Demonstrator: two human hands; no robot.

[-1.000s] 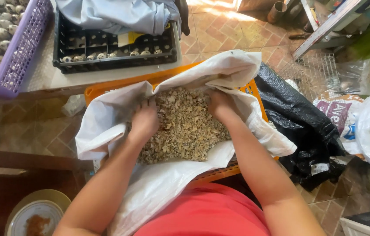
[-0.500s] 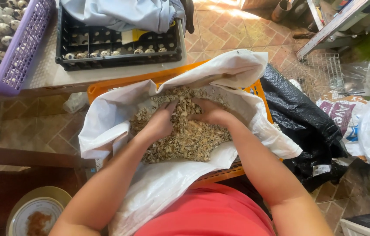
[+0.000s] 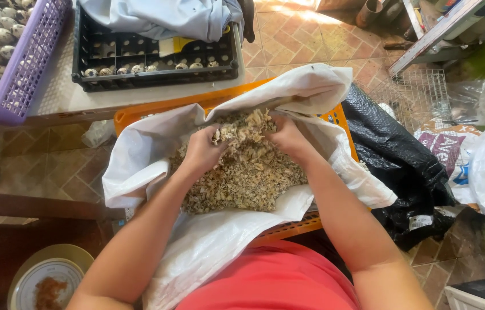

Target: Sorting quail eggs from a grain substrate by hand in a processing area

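— Brick floor (image 3: 311, 34) below, purple basket (image 3: 21, 63) of speckled eggs far left, black crate (image 3: 156, 69) beside it. And the hands?

— Left hand (image 3: 202, 152) and right hand (image 3: 288, 138) are cupped together, lifting a clump of wood shavings (image 3: 242, 172) directly between them, equally near. The shavings fill a white sack (image 3: 311, 92) lining the orange crate (image 3: 139, 115); a black bag (image 3: 403, 166) lies right.

Two hands, the left hand (image 3: 201, 152) and right hand (image 3: 288, 138), are showing at centre frame; three crates are sitting there: purple (image 3: 21, 74) upper left, black (image 3: 156, 72) top centre, orange (image 3: 288, 229) centre
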